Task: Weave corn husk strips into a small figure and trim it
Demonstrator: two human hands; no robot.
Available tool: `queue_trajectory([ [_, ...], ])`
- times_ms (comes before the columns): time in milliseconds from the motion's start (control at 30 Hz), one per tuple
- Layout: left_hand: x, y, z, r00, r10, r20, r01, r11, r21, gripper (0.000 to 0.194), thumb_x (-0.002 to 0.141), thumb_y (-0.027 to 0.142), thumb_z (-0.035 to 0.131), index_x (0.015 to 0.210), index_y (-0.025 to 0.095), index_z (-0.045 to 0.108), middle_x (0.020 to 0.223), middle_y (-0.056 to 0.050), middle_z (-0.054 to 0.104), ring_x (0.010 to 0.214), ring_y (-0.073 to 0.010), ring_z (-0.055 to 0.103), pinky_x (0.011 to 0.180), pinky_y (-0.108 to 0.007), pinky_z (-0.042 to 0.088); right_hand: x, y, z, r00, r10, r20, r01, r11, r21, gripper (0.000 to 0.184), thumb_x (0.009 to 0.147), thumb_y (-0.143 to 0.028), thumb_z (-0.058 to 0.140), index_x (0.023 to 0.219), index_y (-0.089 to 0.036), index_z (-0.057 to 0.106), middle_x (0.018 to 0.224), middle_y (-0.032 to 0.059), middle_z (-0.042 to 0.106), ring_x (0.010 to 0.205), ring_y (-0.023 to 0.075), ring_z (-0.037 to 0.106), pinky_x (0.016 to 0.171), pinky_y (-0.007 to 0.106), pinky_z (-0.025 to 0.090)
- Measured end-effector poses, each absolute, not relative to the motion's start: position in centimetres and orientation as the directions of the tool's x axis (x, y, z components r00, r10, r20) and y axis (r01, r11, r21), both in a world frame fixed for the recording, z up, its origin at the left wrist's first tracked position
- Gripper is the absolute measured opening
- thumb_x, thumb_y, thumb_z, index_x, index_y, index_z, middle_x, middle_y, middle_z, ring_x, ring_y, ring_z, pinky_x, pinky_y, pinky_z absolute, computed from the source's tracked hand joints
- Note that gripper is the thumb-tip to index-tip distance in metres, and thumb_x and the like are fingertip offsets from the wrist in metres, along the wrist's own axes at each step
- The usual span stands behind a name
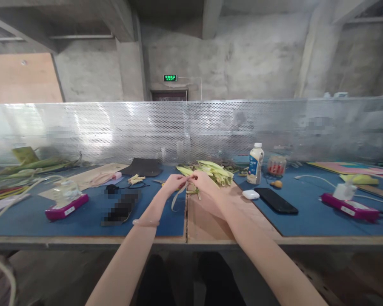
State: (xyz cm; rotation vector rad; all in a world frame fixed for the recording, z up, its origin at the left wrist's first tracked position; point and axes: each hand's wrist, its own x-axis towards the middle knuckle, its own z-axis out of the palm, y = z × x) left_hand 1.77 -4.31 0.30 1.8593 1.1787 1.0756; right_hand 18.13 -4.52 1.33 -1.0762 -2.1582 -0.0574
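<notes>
My left hand (175, 182) and my right hand (200, 179) meet over the middle of the table, fingertips pinched close together. Between them they hold a thin, pale strip of corn husk (178, 198), whose loose end curls down below my left fingers. How the fingers grip it is too small to see fully. A pale bangle (146, 222) circles my left wrist. Just behind my right hand lies a heap of yellow-green corn husks (221, 173), partly covered by that hand.
Right of my arms are a milk bottle (255, 163), a white earbud case (250, 194), a black phone (277, 200) and a purple power strip (349, 208). On the left sit another power strip (67, 207) and a blurred dark object (121, 208). A perforated metal screen (115, 127) stands behind.
</notes>
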Motion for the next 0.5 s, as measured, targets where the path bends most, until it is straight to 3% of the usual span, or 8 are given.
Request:
queue_trajectory([
  [500, 1.37, -3.83, 0.06, 0.309, 0.920, 0.240, 0.371, -0.349, 0.861, 0.026, 0.086, 0.031, 0.052, 0.104, 0.013, 0.056, 0.101, -0.007, 0.060, 0.084, -0.0176, 0.060, 0.072, -0.036, 0.051, 18.12, -4.49, 0.97, -0.427, 0.708, 0.563, 0.688, 0.658, -0.306, 0.025, 0.087, -0.035, 0.051, 0.086, -0.011, 0.058, 0.083, 0.0026, 0.059, 0.075, 0.0122, 0.056, 0.070, 0.030, 0.047],
])
